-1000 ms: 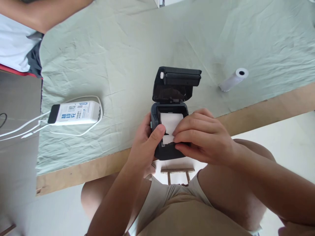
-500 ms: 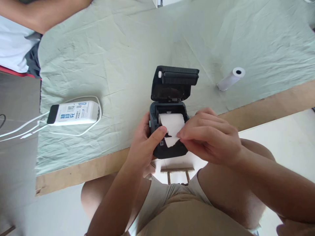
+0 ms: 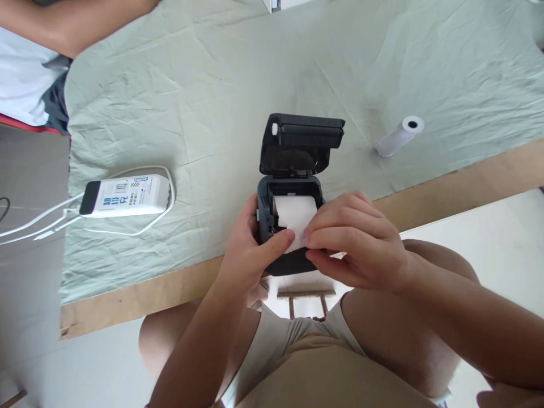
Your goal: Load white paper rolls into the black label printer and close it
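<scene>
Left hand [image 3: 246, 249]: grips the printer [image 3: 293, 226] side, thumb on the paper [image 3: 295, 218].
Right hand [image 3: 352, 241]: pinches the paper's end.
Lid [image 3: 301, 144]: open, upright.

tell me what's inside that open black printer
A white paper roll lies in the open bay of the printer. The left hand grips the printer, the right hand pinches the paper; they hide its loose end.

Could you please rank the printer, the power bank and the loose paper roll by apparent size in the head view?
1. black printer, lid open
2. white power bank, clearly smaller
3. loose paper roll, plainly smallest
</scene>
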`<move>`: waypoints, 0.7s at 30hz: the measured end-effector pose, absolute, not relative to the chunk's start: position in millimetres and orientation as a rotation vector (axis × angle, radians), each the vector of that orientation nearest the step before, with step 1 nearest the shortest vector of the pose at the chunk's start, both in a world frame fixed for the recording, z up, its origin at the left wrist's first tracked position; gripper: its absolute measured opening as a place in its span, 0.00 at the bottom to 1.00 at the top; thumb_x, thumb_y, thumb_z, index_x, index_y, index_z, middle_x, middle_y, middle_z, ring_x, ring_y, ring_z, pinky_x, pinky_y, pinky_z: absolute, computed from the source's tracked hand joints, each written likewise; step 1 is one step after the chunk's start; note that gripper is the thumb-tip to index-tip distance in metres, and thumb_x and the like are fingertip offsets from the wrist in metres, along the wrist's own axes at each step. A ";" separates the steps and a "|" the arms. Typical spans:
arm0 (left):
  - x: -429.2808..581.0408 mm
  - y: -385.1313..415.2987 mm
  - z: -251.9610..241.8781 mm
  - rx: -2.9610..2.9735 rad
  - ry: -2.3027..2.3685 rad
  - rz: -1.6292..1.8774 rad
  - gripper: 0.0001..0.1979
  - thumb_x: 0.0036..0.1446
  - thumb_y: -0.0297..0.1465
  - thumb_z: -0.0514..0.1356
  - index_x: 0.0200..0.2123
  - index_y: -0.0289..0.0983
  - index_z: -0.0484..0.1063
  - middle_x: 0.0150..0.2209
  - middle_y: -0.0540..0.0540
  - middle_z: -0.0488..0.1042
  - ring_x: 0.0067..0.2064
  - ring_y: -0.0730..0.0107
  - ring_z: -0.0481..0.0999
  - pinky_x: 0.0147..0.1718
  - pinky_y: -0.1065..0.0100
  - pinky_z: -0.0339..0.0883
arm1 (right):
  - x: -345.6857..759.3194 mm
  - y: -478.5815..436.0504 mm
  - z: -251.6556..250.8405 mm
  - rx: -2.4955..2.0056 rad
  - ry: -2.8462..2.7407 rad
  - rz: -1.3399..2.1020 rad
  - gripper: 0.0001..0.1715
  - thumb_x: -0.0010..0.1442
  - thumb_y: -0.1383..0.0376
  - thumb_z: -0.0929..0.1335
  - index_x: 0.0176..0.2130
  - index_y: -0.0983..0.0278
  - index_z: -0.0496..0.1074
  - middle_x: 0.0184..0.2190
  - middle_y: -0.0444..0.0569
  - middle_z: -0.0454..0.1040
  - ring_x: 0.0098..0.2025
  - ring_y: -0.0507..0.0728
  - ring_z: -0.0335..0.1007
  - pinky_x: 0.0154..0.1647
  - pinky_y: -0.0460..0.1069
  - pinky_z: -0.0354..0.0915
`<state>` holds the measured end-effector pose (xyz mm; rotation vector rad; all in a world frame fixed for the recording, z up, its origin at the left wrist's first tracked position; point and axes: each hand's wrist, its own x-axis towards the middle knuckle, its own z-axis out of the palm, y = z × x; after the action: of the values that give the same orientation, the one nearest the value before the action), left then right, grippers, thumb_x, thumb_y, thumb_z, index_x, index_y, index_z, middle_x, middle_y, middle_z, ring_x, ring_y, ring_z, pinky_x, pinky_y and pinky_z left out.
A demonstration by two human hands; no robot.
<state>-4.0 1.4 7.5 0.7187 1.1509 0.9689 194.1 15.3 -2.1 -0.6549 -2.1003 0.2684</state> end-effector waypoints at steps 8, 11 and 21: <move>-7.2 -1.4 -6.4 0.765 1.035 1.036 0.41 0.45 0.28 0.77 0.63 0.42 0.70 0.50 0.45 0.84 0.48 0.58 0.86 0.36 0.70 0.80 | 199.6 20.3 -4.5 -0.854 -2.059 0.206 0.05 0.68 0.65 0.71 0.46 0.60 0.73 0.44 0.52 0.79 0.42 0.58 0.76 0.43 0.57 0.70; -6.7 -1.4 -5.9 0.775 1.039 1.040 0.40 0.46 0.29 0.77 0.63 0.41 0.70 0.52 0.44 0.84 0.51 0.57 0.86 0.42 0.67 0.82 | 198.4 20.2 -9.0 -0.778 -2.128 0.215 0.07 0.71 0.59 0.70 0.45 0.60 0.74 0.40 0.49 0.80 0.45 0.59 0.76 0.45 0.57 0.66; -8.2 -1.9 -6.4 0.796 1.050 1.040 0.38 0.51 0.34 0.77 0.63 0.41 0.70 0.54 0.42 0.83 0.54 0.51 0.85 0.46 0.63 0.83 | 199.6 20.4 -7.7 -0.763 -2.161 0.143 0.04 0.71 0.67 0.71 0.45 0.58 0.75 0.32 0.42 0.83 0.46 0.56 0.79 0.45 0.54 0.65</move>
<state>-8.2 -1.9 -6.4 0.7961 1.0498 1.0403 199.6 20.4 -7.7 -0.7632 -2.1610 0.1429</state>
